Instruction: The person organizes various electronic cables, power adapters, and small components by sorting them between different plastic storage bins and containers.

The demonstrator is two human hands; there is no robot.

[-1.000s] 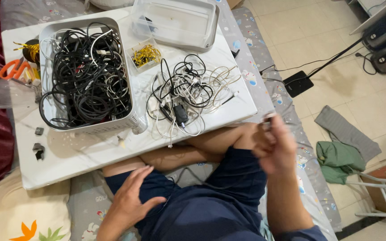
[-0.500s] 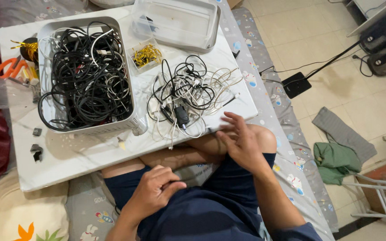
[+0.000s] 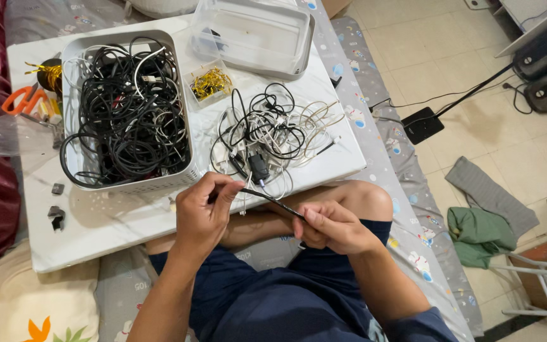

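Observation:
I hold a thin black cable (image 3: 270, 199) stretched between both hands above my lap. My left hand (image 3: 202, 215) pinches one end near the table's front edge. My right hand (image 3: 330, 227) grips the other end over my knee. Just beyond them lies a loose tangle of black and white cables (image 3: 267, 136) with a small black adapter on the white table (image 3: 115, 221). A white basket (image 3: 125, 107) packed with black cables stands to the left of the tangle.
A clear plastic bin (image 3: 254, 31) and a small tray of gold twist ties (image 3: 209, 82) sit at the back. Orange scissors (image 3: 23, 101) and small black clips (image 3: 55, 215) lie at the left. Clothes (image 3: 479, 228) and a power strip (image 3: 422, 123) are on the floor at right.
Both hands came up from my lap and knee and closed on a thin black cable, now held taut between them at the table's front edge.

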